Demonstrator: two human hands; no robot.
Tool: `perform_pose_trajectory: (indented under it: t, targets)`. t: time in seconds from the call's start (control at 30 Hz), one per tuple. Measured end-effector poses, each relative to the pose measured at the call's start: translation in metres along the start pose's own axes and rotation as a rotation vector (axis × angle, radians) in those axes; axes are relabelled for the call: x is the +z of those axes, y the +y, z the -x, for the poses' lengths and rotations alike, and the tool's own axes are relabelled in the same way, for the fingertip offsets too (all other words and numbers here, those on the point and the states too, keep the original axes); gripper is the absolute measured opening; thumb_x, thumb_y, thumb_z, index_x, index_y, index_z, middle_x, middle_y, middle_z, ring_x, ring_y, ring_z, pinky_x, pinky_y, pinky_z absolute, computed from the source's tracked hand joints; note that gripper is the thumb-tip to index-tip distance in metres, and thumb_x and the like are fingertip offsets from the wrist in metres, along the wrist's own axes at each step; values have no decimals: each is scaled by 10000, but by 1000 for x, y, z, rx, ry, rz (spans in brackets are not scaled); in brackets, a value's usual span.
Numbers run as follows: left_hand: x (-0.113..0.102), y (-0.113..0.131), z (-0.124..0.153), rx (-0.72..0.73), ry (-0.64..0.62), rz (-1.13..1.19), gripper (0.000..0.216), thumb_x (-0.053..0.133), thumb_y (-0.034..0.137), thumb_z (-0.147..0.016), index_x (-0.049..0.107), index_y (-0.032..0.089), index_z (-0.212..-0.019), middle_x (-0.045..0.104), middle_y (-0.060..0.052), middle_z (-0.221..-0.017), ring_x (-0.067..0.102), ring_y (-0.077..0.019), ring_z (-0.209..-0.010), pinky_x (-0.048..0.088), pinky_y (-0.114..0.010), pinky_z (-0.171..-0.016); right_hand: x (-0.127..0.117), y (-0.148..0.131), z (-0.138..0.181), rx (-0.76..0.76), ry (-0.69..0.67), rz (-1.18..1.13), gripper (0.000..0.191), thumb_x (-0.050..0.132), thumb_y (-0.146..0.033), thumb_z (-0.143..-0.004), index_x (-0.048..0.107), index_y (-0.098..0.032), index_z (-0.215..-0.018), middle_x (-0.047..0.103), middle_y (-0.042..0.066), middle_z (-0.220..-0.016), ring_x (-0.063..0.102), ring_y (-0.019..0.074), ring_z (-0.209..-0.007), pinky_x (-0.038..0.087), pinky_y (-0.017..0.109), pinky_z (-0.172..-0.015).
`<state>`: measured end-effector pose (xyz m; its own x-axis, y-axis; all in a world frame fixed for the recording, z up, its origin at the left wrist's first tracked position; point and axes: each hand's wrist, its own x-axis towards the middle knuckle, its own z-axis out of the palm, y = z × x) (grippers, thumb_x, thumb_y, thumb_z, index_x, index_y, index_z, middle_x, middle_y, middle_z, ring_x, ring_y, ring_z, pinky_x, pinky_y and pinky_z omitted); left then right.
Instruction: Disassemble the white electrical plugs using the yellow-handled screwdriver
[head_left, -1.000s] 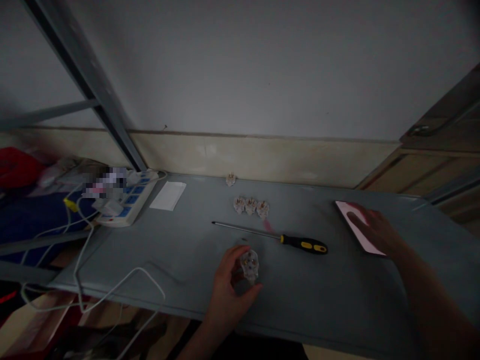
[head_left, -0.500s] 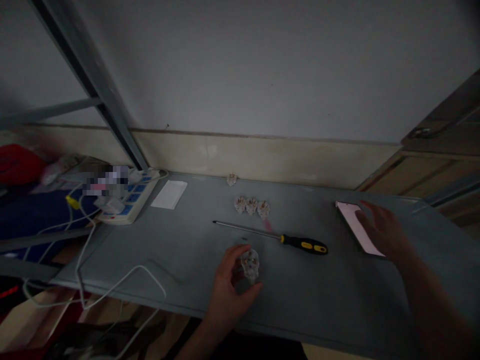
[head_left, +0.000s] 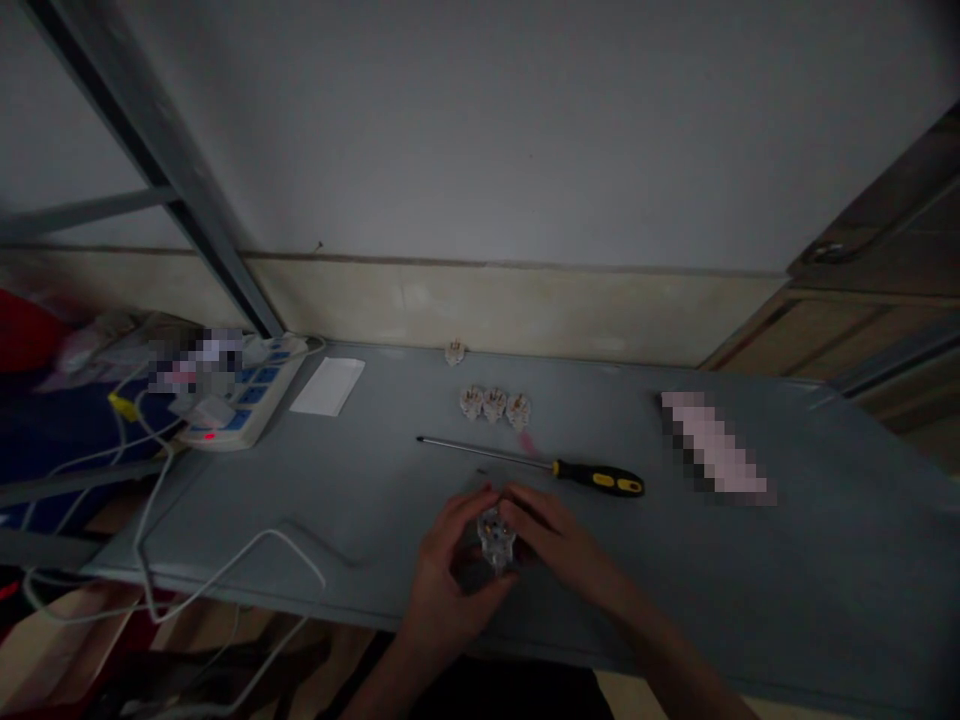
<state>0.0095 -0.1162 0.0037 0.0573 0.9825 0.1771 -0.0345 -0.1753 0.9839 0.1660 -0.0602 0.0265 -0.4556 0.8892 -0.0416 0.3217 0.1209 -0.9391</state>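
Note:
A clear plastic plug (head_left: pixel 496 534) is held near the front edge of the grey table (head_left: pixel 375 500). My left hand (head_left: pixel 442 575) grips it from the left and below. My right hand (head_left: pixel 559 545) closes on it from the right, fingers curled over its top. Just beyond the hands lies a screwdriver (head_left: pixel 540 465) with a black and yellow handle, its shaft pointing left. Three similar clear plugs (head_left: pixel 493 404) stand in a row behind it, and one more plug (head_left: pixel 454 352) sits by the wall.
A phone (head_left: pixel 712 455) lies on the table at the right. A white and blue power strip (head_left: pixel 240 405) with a red light and white cables (head_left: pixel 225 570) is at the left, with a white paper (head_left: pixel 328 386) beside it. A metal frame post (head_left: pixel 165 170) slants up at left.
My right hand has left the phone at the right and come across to the plug, joining my left hand on it. The view has shifted slightly.

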Motion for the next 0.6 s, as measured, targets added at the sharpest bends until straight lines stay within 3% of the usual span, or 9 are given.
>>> perform_pose_trajectory:
  t: [0.1, 0.3, 0.4, 0.47, 0.6]
  targets:
    - [0, -1, 2, 34, 7, -28, 644, 721, 64, -719, 615, 324, -1298, 566, -65, -1368, 542, -273, -1284, 613, -322, -871, -2, 5, 0, 10, -16, -39, 424, 464, -593, -926, 560, -215, -758, 565, -2, -679, 538, 127, -600, 458, 238, -514]
    - [2, -2, 2, 71, 5, -53, 634, 729, 62, -732, 624, 346, -1288, 621, -44, -1281, 621, -241, -1170, 627, -308, -826, -2, 5, 3, -4, 49, 13, 405, 464, -552, -927, 553, -215, -720, 553, -3, -674, 538, 142, -641, 438, 262, -581]
    - [-1, -5, 0, 127, 38, -179, 664, 749, 44, -707, 621, 322, -1296, 651, -51, -1256, 635, -255, -1156, 587, -399, -948, -6, 2, 2, -25, 69, 74, 409, 488, -538, -924, 592, -207, -706, 575, -2, -657, 552, 143, -631, 422, 264, -590]
    - [-2, -7, 0, 125, 52, -287, 701, 745, 2, -668, 621, 287, -1296, 665, -65, -1249, 639, -271, -1157, 526, -469, -1039, -16, 0, 1, -41, 135, 112, 436, 451, -543, -942, 631, -205, -734, 594, 6, -671, 569, 148, -653, 430, 270, -623]
    - [-2, -11, -1, 0, -4, -473, 735, 726, -46, -588, 639, 216, -1269, 627, -124, -1337, 557, -350, -1276, 439, -577, -1107, -49, 0, 5, -41, 395, 184, 439, 429, -543, -954, 662, -195, -820, 590, 18, -703, 565, 154, -674, 409, 269, -612]
